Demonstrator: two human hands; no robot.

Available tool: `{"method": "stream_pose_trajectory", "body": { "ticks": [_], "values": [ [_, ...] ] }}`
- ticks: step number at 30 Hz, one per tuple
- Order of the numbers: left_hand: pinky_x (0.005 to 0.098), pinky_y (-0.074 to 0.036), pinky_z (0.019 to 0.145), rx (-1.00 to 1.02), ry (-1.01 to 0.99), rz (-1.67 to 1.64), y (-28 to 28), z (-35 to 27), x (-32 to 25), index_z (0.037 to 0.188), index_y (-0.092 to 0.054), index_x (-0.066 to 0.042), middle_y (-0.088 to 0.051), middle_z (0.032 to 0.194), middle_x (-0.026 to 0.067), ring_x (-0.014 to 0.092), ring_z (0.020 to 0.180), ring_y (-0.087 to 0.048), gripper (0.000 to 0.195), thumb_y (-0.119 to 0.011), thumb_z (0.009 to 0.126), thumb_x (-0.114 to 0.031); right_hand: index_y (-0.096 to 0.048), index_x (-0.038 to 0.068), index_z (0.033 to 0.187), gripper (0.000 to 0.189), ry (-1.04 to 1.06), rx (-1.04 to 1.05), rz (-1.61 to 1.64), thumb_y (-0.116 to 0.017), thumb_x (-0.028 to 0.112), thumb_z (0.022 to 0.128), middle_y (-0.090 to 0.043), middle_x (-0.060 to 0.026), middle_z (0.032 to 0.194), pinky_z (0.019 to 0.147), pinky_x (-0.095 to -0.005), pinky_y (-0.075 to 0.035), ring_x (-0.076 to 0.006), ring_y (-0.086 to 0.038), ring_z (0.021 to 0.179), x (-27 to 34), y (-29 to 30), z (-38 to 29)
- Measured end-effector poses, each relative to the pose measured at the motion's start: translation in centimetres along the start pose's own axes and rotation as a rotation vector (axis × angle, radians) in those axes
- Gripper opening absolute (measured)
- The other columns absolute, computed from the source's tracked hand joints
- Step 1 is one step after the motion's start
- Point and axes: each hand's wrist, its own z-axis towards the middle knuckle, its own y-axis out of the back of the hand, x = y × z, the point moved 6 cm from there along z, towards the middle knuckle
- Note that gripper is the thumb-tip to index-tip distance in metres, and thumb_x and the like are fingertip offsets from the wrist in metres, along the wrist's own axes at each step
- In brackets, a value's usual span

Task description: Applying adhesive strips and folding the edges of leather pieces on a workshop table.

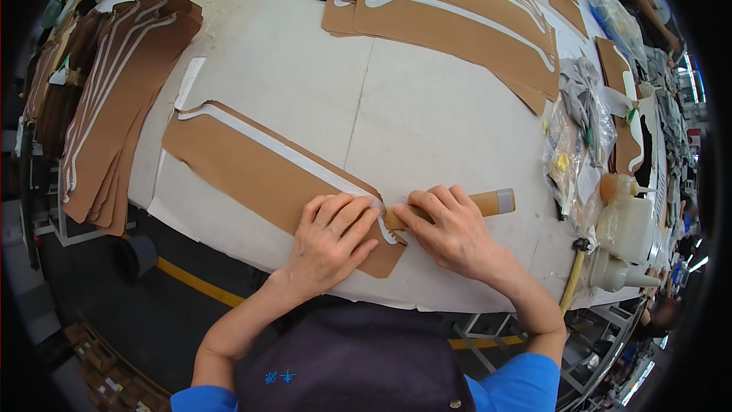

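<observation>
A long brown sheet-material panel (246,166) lies slantwise on the white-covered worktable (274,63) before me. A white strip (274,146) runs along its far edge and curves down at the right end, where small notches show. My left hand (331,234) rests palm down on the panel's right part, fingertips at the strip. At the notched end, my right hand (449,226) is closed around a tan, bar-shaped tool (492,203) with a grey band at its far right end. The tool's other end touches or nearly touches the panel's edge by my left fingertips.
Stacked brown panels with white strips (452,17) lie at the back, and another fanned stack (120,103) hangs over the left edge. Along the right stand squeeze bottles (626,229) beside a clear plastic bag (577,137). A grey bin (137,257) is on the floor.
</observation>
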Motion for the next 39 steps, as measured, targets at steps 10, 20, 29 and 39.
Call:
{"method": "stream_pose_trajectory", "body": {
  "ticks": [10, 20, 29, 39],
  "values": [
    [0.0472, -0.045, 0.104, 0.004, -0.012, 0.028, -0.1, -0.1, 0.0, 0.128, -0.07, -0.002, -0.065, 0.135, 0.009, 0.028, 0.124, -0.058, 0.054, -0.083, 0.08, -0.021, -0.069, 0.0, 0.122, 0.041, 0.096, 0.048, -0.006, -0.068, 0.008, 0.082, -0.061, -0.0096, 0.112, 0.08, -0.0377, -0.045, -0.025, -0.058, 0.097, -0.7, 0.1, 0.8],
    [0.0465, -0.045, 0.105, 0.019, 0.008, 0.05, -0.3, -0.3, -0.2, 0.13, -0.07, -0.003, -0.065, 0.136, 0.0073, 0.027, 0.125, -0.058, 0.055, -0.084, 0.08, -0.022, -0.069, 0.001, 0.121, 0.038, 0.148, 0.066, 0.017, -0.066, 0.011, 0.085, -0.059, -0.009, 0.11, 0.079, -0.0362, -0.044, -0.0238, -0.056, 0.095, -1.3, 0.0, 1.6],
    [0.0466, -0.045, 0.106, 0.014, 0.016, 0.072, -0.3, -0.5, -0.3, 0.132, -0.068, -0.003, -0.065, 0.137, 0.0075, 0.027, 0.125, -0.058, 0.056, -0.083, 0.082, -0.024, -0.067, 0.003, 0.122, 0.038, 0.259, 0.099, 0.003, -0.066, 0.011, 0.085, -0.057, -0.0061, 0.108, 0.08, -0.0351, -0.043, -0.0223, -0.054, 0.095, -2.1, 0.1, 2.7],
    [0.047, -0.045, 0.106, 0.023, 0.021, 0.073, -0.2, -0.7, -0.7, 0.131, -0.068, -0.002, -0.065, 0.137, 0.008, 0.027, 0.125, -0.058, 0.054, -0.082, 0.083, -0.024, -0.067, 0.003, 0.12, 0.038, 0.314, 0.125, 0.043, -0.067, 0.01, 0.083, -0.056, -0.0058, 0.106, 0.081, -0.035, -0.043, -0.0215, -0.055, 0.095, -2.4, 0.0, 2.9]
  ]
}}
